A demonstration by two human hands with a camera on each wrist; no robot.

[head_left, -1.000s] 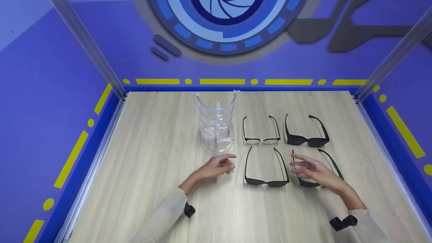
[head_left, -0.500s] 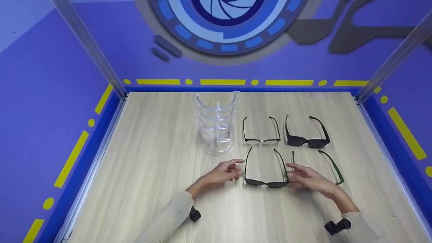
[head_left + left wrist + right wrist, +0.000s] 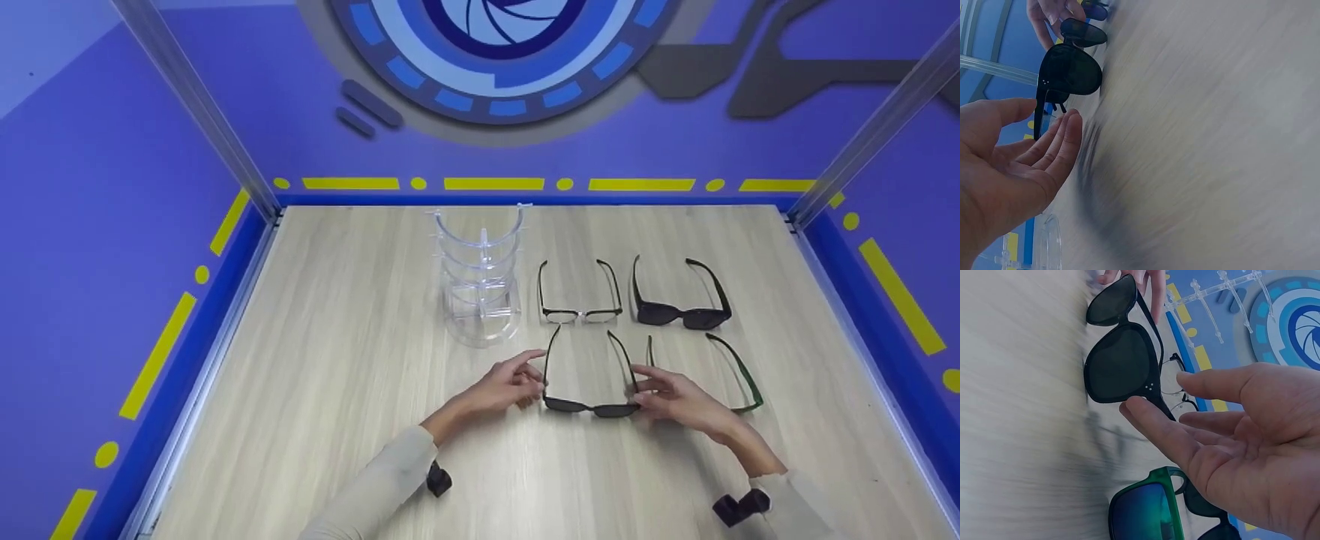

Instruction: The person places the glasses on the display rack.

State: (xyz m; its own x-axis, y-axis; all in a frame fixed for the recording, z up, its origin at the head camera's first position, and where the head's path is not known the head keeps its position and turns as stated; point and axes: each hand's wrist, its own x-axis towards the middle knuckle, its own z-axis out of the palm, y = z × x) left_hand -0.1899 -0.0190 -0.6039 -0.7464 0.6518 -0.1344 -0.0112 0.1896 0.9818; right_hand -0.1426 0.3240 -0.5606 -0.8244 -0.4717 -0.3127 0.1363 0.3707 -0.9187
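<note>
A pair of black sunglasses (image 3: 566,406) with dark lenses lies on the table, its temples unfolded and pointing away. My left hand (image 3: 499,388) is at its left side; in the left wrist view the thumb tip meets the temple's edge and the fingers extend loosely beside it. On the other side is my right hand (image 3: 679,401), its fingertips right at the frame's corner, thumb spread apart in the right wrist view. Beneath and behind that hand are green-framed sunglasses (image 3: 1148,512) with mirrored blue-green lenses, partly hidden by it in the head view.
A clear plastic tiered eyewear stand (image 3: 484,244) is behind my left hand. Thin-rimmed clear-lens glasses (image 3: 551,310) and chunky black sunglasses (image 3: 656,313) form the back row. Blue printed panels (image 3: 225,97) wall in the wooden table (image 3: 337,300) at the back and sides.
My left hand has moved right and toward me, up to the black sunglasses' left temple. My right hand has moved left from over the green-framed pair to the black pair's right side.
</note>
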